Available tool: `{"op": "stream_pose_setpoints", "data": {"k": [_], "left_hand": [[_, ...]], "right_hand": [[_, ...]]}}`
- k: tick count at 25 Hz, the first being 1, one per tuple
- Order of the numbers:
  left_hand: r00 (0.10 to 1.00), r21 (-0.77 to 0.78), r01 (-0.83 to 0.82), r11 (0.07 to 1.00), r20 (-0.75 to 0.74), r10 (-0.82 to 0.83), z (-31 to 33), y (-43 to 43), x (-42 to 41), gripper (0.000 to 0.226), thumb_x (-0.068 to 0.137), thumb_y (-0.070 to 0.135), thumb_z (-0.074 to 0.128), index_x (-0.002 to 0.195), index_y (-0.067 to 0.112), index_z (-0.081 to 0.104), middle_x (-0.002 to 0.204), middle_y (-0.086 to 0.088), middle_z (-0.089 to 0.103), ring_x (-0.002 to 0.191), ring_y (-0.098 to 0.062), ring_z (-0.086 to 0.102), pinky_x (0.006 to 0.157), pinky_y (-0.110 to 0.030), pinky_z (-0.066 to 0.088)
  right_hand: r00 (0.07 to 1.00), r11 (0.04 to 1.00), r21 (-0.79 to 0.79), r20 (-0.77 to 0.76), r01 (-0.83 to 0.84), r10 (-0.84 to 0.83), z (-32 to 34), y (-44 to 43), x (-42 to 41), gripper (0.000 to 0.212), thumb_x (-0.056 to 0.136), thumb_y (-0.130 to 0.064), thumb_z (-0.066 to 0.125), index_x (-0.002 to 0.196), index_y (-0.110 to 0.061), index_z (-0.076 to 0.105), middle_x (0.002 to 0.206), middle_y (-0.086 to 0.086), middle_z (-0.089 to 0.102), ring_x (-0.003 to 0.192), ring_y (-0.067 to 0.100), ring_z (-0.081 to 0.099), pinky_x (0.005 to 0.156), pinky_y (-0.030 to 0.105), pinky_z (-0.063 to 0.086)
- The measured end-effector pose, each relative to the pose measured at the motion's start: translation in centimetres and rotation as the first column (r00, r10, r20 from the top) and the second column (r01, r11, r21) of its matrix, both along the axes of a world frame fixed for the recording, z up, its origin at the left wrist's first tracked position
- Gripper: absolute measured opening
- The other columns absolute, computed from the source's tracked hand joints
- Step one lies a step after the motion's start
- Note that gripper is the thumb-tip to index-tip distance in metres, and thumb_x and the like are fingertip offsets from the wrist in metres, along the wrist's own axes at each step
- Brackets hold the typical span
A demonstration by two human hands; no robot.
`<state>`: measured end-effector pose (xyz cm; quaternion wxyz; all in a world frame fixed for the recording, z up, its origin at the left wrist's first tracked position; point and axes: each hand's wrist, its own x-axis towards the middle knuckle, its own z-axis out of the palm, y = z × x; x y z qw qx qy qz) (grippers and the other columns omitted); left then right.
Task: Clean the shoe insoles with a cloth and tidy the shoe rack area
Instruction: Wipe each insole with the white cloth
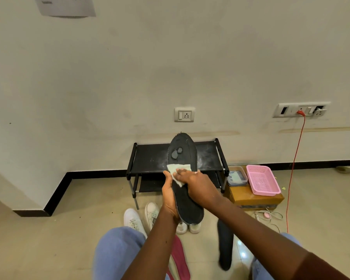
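A long black insole [183, 156] is held up in front of me, toe end pointing away, with grey worn patches near the toe. My left hand [169, 194] grips it from the left side and underneath, near the heel half. My right hand [196, 183] presses a pale green cloth [179, 170] against the middle of the insole, fingers over the cloth. A second black insole [225, 243] lies on the floor by my right knee, and a pink insole [180, 257] lies between my knees.
A low black two-tier shoe rack [150, 158] stands against the wall. White sneakers [133, 219] sit on the floor before it. To the right are a cardboard box [253, 199] bearing a pink basket [262, 178] and a clear container [236, 175], plus a red cable [293, 168].
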<state>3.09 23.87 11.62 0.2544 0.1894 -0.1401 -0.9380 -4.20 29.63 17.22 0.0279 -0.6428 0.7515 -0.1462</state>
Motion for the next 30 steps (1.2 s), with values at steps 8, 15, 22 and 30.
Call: {"op": "stream_pose_setpoints", "data": {"k": [8, 15, 22, 30], "left_hand": [[0.992, 0.057, -0.057, 0.997, -0.105, 0.063, 1.0, -2.5, -0.8, 0.079, 0.085, 0.071, 0.034, 0.129, 0.009, 0.054, 0.128, -0.015, 0.058, 0.11, -0.032, 0.061, 0.083, -0.05, 0.053], [0.994, 0.046, -0.057, 0.997, -0.089, 0.061, 1.0, -2.3, -0.4, 0.085, 0.082, 0.072, 0.036, 0.134, 0.006, 0.048, 0.134, -0.022, 0.051, 0.1, -0.033, 0.063, 0.078, -0.039, 0.057], [0.999, -0.07, -0.009, 0.998, 0.034, 0.011, 1.3, -1.4, -0.1, 0.08, 0.089, 0.068, 0.027, 0.103, 0.004, 0.072, 0.109, -0.022, 0.067, 0.097, -0.033, 0.067, 0.08, -0.046, 0.056], [0.995, -0.053, -0.054, 0.997, -0.091, 0.049, 0.8, -2.0, -0.4, 0.08, 0.086, 0.07, 0.028, 0.106, 0.006, 0.072, 0.113, -0.021, 0.065, 0.098, -0.032, 0.067, 0.085, -0.049, 0.051]], "right_hand": [[0.992, 0.958, -0.27, 0.054, -0.096, 0.115, -3.3, 4.4, 2.5, 0.054, 0.052, 0.005, 0.068, 0.1, -0.017, 0.072, 0.101, 0.0, 0.072, 0.091, 0.01, 0.069, 0.076, 0.021, 0.053], [0.995, 0.981, -0.167, 0.015, -0.096, 0.1, -2.4, 4.8, 2.5, 0.054, 0.055, 0.002, 0.056, 0.103, -0.018, 0.071, 0.105, 0.0, 0.071, 0.095, 0.011, 0.068, 0.077, 0.023, 0.054], [0.989, 0.995, 0.057, -0.129, 0.079, -0.071, 1.1, -0.3, 0.8, 0.053, 0.093, -0.001, 0.04, 0.143, -0.014, 0.028, 0.151, 0.005, 0.028, 0.135, 0.022, 0.033, 0.103, 0.038, 0.038], [1.0, 0.997, 0.07, -0.02, -0.012, 0.014, -0.2, 0.0, 0.6, 0.057, 0.088, 0.002, 0.046, 0.14, -0.02, 0.038, 0.148, 0.001, 0.035, 0.131, 0.026, 0.04, 0.104, 0.043, 0.039]]}}
